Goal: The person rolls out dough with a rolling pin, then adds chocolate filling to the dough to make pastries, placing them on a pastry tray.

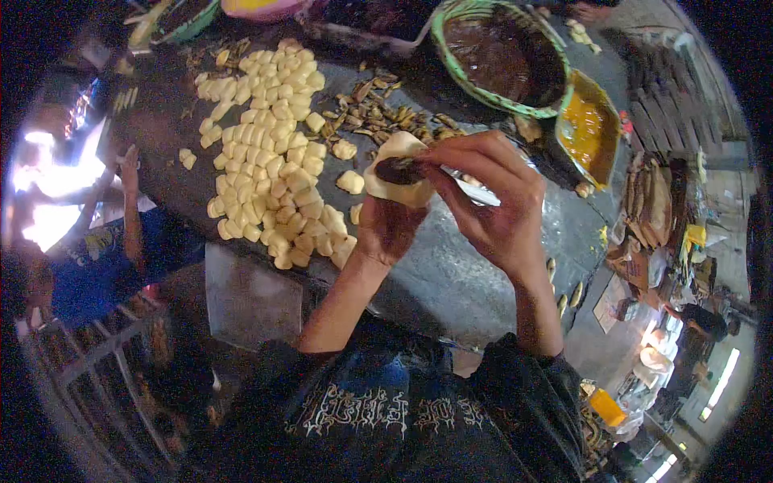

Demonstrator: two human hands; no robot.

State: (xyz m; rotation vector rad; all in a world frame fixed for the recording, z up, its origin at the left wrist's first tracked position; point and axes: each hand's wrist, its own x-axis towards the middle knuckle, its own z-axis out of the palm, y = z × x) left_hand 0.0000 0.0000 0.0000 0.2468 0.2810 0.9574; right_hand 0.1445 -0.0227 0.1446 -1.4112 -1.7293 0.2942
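Observation:
A flattened round of pale dough (400,190) rests on my left hand (388,229), which holds it up over the dark table (475,266). Dark brown filling (399,170) lies in the middle of the dough. My right hand (503,193) is closed in a pinch at the right edge of the filling; what its fingertips hold is too small to make out. Many small pale dough pieces (274,145) lie packed together on the table, left of my hands. Brown, elongated pieces (378,109) are scattered just beyond the dough round.
A green-rimmed basin (561,109) of dark brown paste stands at the back right, beside a container (616,133) of yellow-orange liquid. More tubs line the back edge. One person in blue (121,258) is at the left; another in dark clothes (700,322) is far right.

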